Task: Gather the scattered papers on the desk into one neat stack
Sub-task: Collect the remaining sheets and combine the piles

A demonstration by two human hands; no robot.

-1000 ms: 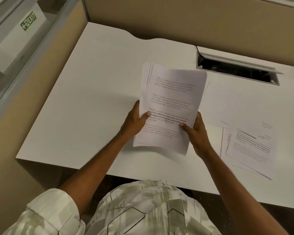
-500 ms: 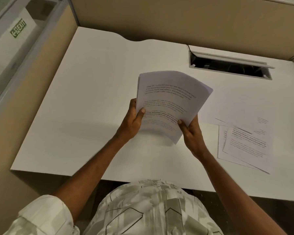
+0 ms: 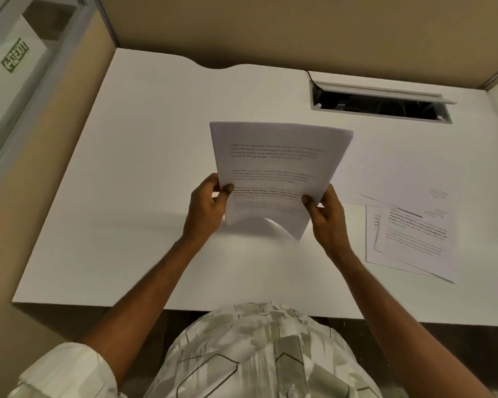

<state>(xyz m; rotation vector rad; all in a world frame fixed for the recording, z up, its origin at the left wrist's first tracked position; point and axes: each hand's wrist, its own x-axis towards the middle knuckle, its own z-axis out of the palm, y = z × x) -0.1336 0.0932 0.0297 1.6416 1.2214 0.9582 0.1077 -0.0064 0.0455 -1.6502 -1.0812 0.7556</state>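
Both hands, the left (image 3: pixel 206 208) and the right (image 3: pixel 327 216), gripped the near edges of a paper bundle (image 3: pixel 276 168) held above the white tabletop (image 3: pixel 144 173), apparently squaring it, while loose sheets (image 3: pixel 414 239) lying at right likely needed collecting next.

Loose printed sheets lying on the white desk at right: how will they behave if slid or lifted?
The loose printed sheets are probably floppy: the held paper bundle already sags at its lower edge. They likely slide easily on the smooth white desk. They lie flat and overlapped, so a lift may shift several together.
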